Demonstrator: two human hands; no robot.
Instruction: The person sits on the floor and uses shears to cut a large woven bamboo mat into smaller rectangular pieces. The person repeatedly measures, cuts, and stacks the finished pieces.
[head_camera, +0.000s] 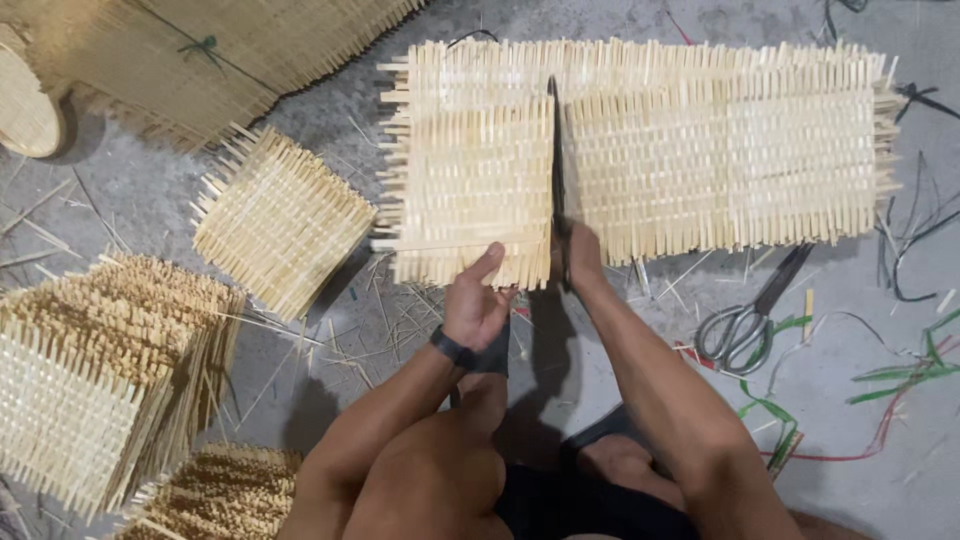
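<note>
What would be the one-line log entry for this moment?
left hand: holds edge of pale woven bamboo mat | right hand: grips dark blade standing across mat | grey metal scissors: on floor, untouched

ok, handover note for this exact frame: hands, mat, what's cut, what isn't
Left hand: grips the near edge of the woven mat, thumb on top, just left of the cut line.
Right hand: holds a dark blade standing across the mat, near edge to far edge.
Mat lies flat on the floor. How deep the blade has gone cannot be told; the two sides still lie together.
Cut squares: one loose to the left, stacks at far left.
Scissors lie unused, right of the right arm.
Left: the long part right of the blade is uncut.
</note>
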